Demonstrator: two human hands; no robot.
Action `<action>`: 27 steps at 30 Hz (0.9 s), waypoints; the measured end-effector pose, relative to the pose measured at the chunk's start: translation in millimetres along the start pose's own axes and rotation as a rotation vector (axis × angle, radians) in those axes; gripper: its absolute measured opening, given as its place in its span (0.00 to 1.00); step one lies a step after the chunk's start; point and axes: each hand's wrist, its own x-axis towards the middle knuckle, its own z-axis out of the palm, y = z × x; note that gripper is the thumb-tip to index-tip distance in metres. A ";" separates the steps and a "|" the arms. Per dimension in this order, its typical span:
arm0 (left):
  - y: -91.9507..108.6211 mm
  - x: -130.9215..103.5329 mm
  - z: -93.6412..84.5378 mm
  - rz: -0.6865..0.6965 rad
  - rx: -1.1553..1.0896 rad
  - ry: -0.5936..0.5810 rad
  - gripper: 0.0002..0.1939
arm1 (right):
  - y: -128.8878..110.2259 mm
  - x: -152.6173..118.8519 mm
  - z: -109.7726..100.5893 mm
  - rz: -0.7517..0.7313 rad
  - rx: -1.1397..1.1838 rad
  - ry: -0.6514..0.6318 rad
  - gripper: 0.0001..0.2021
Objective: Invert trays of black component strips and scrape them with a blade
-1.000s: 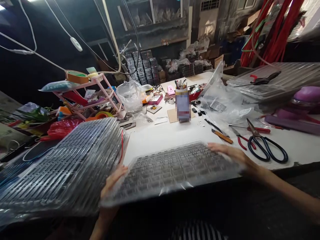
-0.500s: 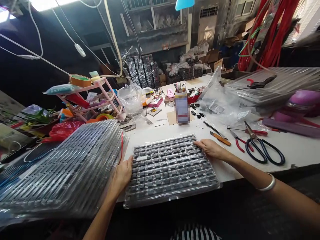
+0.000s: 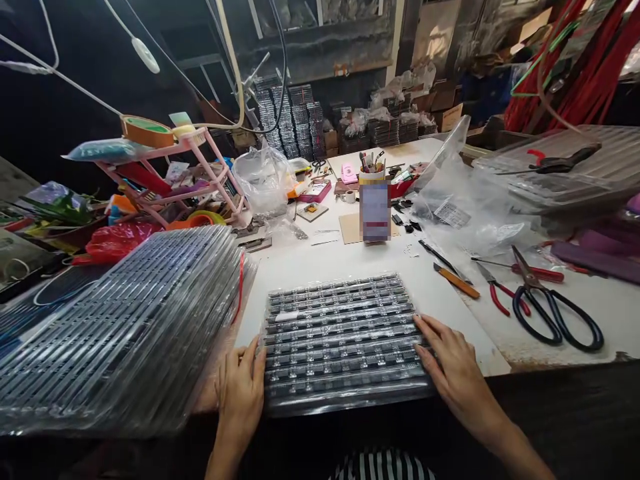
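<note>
A clear plastic pack of dark ribbed strips (image 3: pixel 345 340) lies at the near edge of the white table, with a small white label near its upper left. My left hand (image 3: pixel 241 387) holds its left edge, fingers pressed along the side. On the right edge, my right hand (image 3: pixel 453 367) grips the pack with the fingertips on top near the corner. A tall stack of similar packs (image 3: pixel 130 327) stands to the left of my left hand, a red strip at its right side.
Large scissors (image 3: pixel 545 300), red-handled pliers (image 3: pixel 500 297) and an orange cutter (image 3: pixel 456 280) lie on the right. Behind are a pen cup (image 3: pixel 373 200), clear plastic bags (image 3: pixel 450 200) and a pink rack (image 3: pixel 200 167). Cables hang at upper left.
My right hand has slid down from the pack's upper right corner to its right edge. My left hand is slightly lower beside the left edge. The camera view has shifted, and the pack lies straighter.
</note>
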 end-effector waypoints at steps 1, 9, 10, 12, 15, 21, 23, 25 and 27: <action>0.2 2.0 3.3 0.001 -0.003 0.021 0.28 | -2.8 0.2 4.4 -0.008 -0.036 0.019 0.22; -2.3 15.0 2.4 0.027 -0.160 0.041 0.25 | -6.4 22.5 22.4 -0.069 -0.059 0.061 0.22; -3.0 12.3 0.8 0.013 -0.208 0.037 0.25 | -5.9 21.5 21.8 -0.064 -0.034 0.065 0.22; -1.2 8.1 -2.9 -0.048 -0.336 0.015 0.25 | -5.8 20.0 18.6 -0.040 0.034 0.069 0.22; 10.0 6.1 -12.1 -0.192 -0.596 -0.048 0.24 | -10.1 22.7 7.4 0.006 0.160 0.053 0.21; 40.5 10.5 -54.5 -0.314 -1.312 0.301 0.29 | -33.7 40.5 -28.1 -0.028 0.484 0.131 0.21; 46.3 14.7 -71.7 -0.310 -1.361 0.501 0.22 | -36.1 45.0 -31.5 -0.017 0.536 0.225 0.21; 48.8 20.0 -85.6 -0.281 -1.380 0.627 0.17 | -32.5 46.9 -26.9 0.015 0.538 0.279 0.20; 48.3 25.4 -94.4 -0.214 -1.398 0.664 0.19 | -25.0 46.4 -17.3 0.044 0.517 0.273 0.19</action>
